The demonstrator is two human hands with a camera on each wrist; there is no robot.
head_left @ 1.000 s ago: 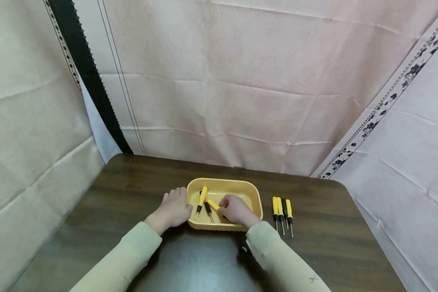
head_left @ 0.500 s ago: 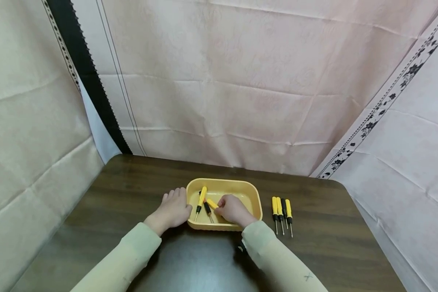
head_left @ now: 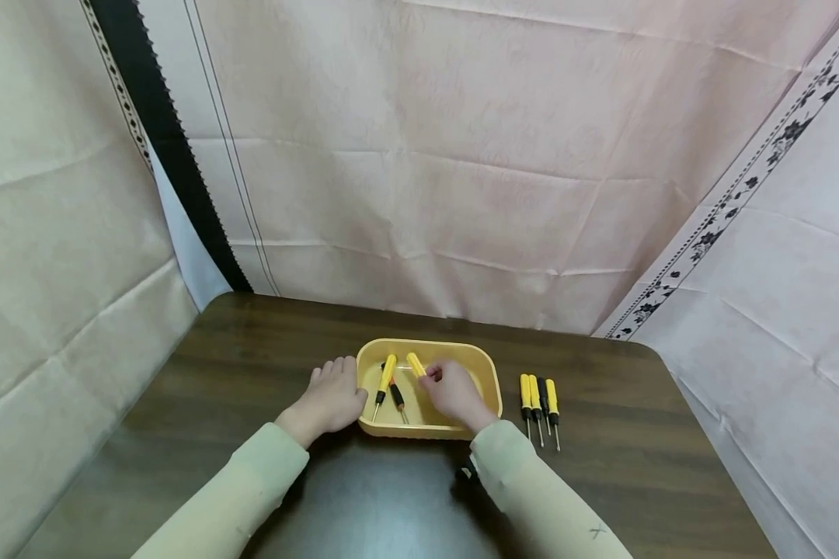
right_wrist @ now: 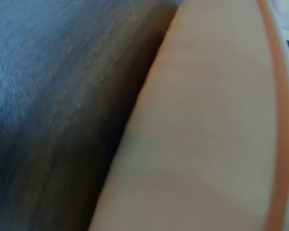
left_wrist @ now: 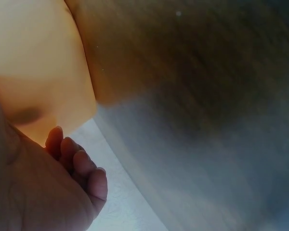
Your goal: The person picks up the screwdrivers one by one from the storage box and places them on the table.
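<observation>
In the head view, a screwdriver (head_left: 416,365) with a yellow handle angles up from the fingers of my right hand (head_left: 457,394), which pinches it inside the yellow plastic tray (head_left: 454,432). Its lower part is hidden by the hand. My left hand (head_left: 330,394) rests against the tray's left side, its fingers lying along the outer wall. In the left wrist view the fingers (left_wrist: 84,163) are loosely bent beside that wall. A yellow-handled screwdriver (head_left: 386,376) and a black-and-orange screwdriver (head_left: 396,394) lie in the tray's left part. The right wrist view shows only tray wall and table.
To the right of the tray, several screwdrivers (head_left: 537,396) lie side by side on the dark wooden table (head_left: 636,450), mostly yellow-handled, one black. Pale cloth (head_left: 461,194) hangs behind the table and at both sides.
The right hand has moved slightly away from me, and the yellow-handled screwdriver has shifted up and turned steeper with it. The left hand has stayed in place.
</observation>
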